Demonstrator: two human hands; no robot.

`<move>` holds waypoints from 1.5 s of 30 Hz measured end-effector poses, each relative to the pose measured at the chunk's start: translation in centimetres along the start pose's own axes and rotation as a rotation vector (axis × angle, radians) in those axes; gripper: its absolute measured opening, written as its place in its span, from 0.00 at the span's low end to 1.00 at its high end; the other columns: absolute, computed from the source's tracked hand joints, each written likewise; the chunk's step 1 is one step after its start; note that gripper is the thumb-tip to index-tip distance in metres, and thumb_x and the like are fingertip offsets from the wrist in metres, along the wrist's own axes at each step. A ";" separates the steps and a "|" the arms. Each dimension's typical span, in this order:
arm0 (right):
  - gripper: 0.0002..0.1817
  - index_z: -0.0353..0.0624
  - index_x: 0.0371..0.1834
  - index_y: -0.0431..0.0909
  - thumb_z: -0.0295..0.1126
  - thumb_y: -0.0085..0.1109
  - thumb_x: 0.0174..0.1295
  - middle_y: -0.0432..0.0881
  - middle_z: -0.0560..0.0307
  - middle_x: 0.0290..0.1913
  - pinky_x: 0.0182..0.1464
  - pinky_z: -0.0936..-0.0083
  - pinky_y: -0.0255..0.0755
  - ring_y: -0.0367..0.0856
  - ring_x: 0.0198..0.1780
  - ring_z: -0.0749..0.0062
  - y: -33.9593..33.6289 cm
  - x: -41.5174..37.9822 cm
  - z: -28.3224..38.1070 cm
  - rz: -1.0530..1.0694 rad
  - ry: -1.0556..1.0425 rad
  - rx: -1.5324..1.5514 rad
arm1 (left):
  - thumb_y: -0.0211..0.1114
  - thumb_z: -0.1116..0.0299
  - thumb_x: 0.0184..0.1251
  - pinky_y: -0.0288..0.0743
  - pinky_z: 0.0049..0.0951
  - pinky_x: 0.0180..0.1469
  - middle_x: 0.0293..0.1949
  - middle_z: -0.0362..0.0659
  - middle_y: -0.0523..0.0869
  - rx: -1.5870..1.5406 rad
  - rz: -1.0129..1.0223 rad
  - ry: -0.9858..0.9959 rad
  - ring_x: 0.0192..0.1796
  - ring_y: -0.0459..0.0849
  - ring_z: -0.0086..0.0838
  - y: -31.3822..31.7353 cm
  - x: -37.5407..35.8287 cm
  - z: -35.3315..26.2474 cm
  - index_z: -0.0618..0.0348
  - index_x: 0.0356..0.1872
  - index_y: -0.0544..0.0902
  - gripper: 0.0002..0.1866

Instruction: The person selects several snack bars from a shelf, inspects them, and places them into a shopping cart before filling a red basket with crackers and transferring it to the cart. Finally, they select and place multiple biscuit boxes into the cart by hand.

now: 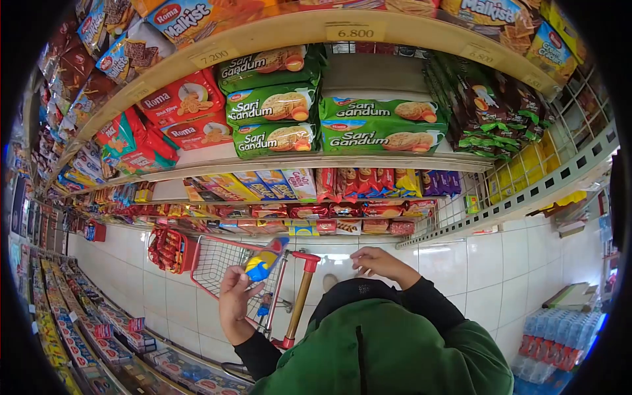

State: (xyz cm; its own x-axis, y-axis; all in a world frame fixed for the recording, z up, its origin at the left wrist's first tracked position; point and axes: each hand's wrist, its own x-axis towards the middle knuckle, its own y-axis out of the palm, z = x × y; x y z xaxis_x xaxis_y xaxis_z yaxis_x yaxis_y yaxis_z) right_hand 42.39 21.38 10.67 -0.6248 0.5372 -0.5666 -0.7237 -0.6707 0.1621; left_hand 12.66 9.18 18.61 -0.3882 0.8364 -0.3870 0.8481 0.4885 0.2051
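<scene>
My left hand [237, 296] holds a small blue and yellow packet [262, 261] by its lower end, above the shopping cart. To the right, my right hand [376, 261] is raised over the floor with its fingers loosely curled and partly apart, and nothing shows in it. The red and wire shopping cart [220, 257] stands beside my left hand, with its red and gold handle [299, 296] between my two hands. Ahead are green Sari Gandum packs [384, 135] stacked on the shelf.
A price-tagged shelf edge [359, 26] curves overhead, with lower snack shelves beneath. Red baskets [172, 251] stand on the tiled floor at left. A low display [99, 329] fills the lower left. Bottle packs [556, 339] are at lower right, near a wire side panel [513, 178].
</scene>
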 end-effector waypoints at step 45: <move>0.26 0.30 0.50 0.58 0.33 0.52 0.49 0.69 0.47 0.44 0.46 0.77 0.61 0.69 0.43 0.68 -7.4 -5.0 0.8 -0.456 -0.460 0.277 | 0.55 0.77 0.54 0.61 0.28 0.52 0.50 0.45 0.67 0.257 0.544 0.238 0.54 0.65 0.28 14.9 -3.7 6.3 0.59 0.41 0.68 0.13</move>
State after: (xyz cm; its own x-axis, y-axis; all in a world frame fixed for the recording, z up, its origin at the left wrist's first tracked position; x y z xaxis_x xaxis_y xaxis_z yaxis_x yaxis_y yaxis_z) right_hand 50.65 24.06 12.94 -0.2573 0.9367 -0.2374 -0.9528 -0.2048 0.2242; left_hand 28.97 11.77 17.43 0.0769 0.9944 -0.0723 0.9941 -0.0709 0.0824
